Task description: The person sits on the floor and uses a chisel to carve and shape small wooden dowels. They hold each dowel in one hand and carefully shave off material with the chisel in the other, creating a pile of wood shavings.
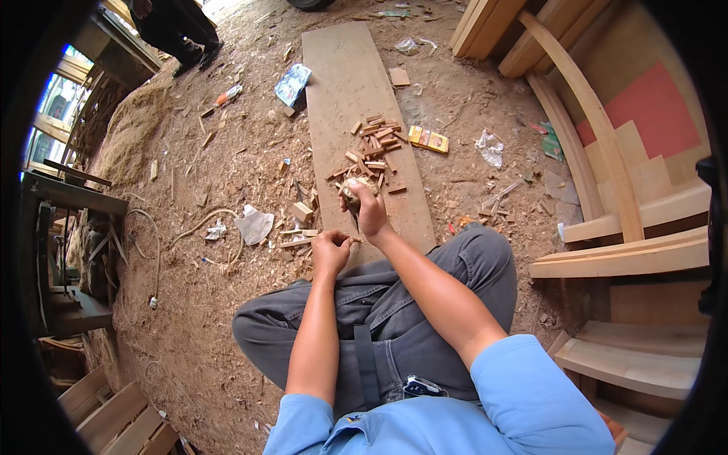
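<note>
My right hand [371, 216] is wrapped around a short tool with a pale, rounded top [359, 187]. A narrow dark part, like a blade, points down from the fist toward my left hand. With closed fingers, my left hand [331, 252] pinches a small wooden piece [355, 240] low over the near part of a long board [345, 68]. Just beyond my hands, a loose heap of small reddish-brown wooden blocks [377, 144] lies on the board. The exact kind of tool is hidden by my grip.
Wood shavings cover the ground. A yellow packet [428, 139] lies right of the board, a blue-white packet [293, 84] at its left edge. Timber frames [622, 258] stand at right, a dark bench [72, 197] at left. A person's legs [174, 30] show far left.
</note>
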Tool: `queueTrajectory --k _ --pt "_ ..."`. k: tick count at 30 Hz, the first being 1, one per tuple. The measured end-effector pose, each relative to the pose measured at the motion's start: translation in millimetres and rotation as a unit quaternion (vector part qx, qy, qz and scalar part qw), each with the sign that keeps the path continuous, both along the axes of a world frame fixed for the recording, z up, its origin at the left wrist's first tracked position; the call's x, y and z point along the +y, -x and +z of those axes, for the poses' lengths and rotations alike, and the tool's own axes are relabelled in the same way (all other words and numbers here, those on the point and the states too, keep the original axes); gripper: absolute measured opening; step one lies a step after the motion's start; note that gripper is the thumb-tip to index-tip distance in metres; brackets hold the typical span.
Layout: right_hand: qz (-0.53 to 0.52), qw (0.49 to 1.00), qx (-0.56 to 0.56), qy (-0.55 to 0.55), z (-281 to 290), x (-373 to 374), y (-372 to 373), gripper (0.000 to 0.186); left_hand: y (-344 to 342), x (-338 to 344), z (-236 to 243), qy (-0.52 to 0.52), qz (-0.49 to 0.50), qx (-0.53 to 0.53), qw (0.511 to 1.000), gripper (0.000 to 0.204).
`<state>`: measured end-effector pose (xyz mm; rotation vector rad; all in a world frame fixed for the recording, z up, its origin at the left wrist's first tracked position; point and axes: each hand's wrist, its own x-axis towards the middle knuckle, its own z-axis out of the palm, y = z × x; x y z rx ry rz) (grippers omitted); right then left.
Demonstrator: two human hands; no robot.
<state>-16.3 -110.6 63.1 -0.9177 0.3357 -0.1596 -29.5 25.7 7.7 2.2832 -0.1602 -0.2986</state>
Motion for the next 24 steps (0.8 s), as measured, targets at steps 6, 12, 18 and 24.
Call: queueTrajectory --k 6,12,18,24 --pt "0.002 1.000 0.007 -0.012 -8 -2 -1 0.026 -3 0 -2 -0.002 -0.001 -0.008 1.000 0.014" --pt "0.021 0.999 0.018 0.030 -18 -4 -4 0.024 -4 -1 -3 0.031 0.023 0.028 0.999 0.015" --pt "-0.128 0.991 0.016 0.025 12 -24 -18 0.023 -19 -1 14 0.159 0.082 0.027 0.983 0.011" --pt "-0.145 0.979 0.113 0.091 20 -29 -22 0.028 -23 -9 48 0.403 0.128 0.025 0.906 0.011"
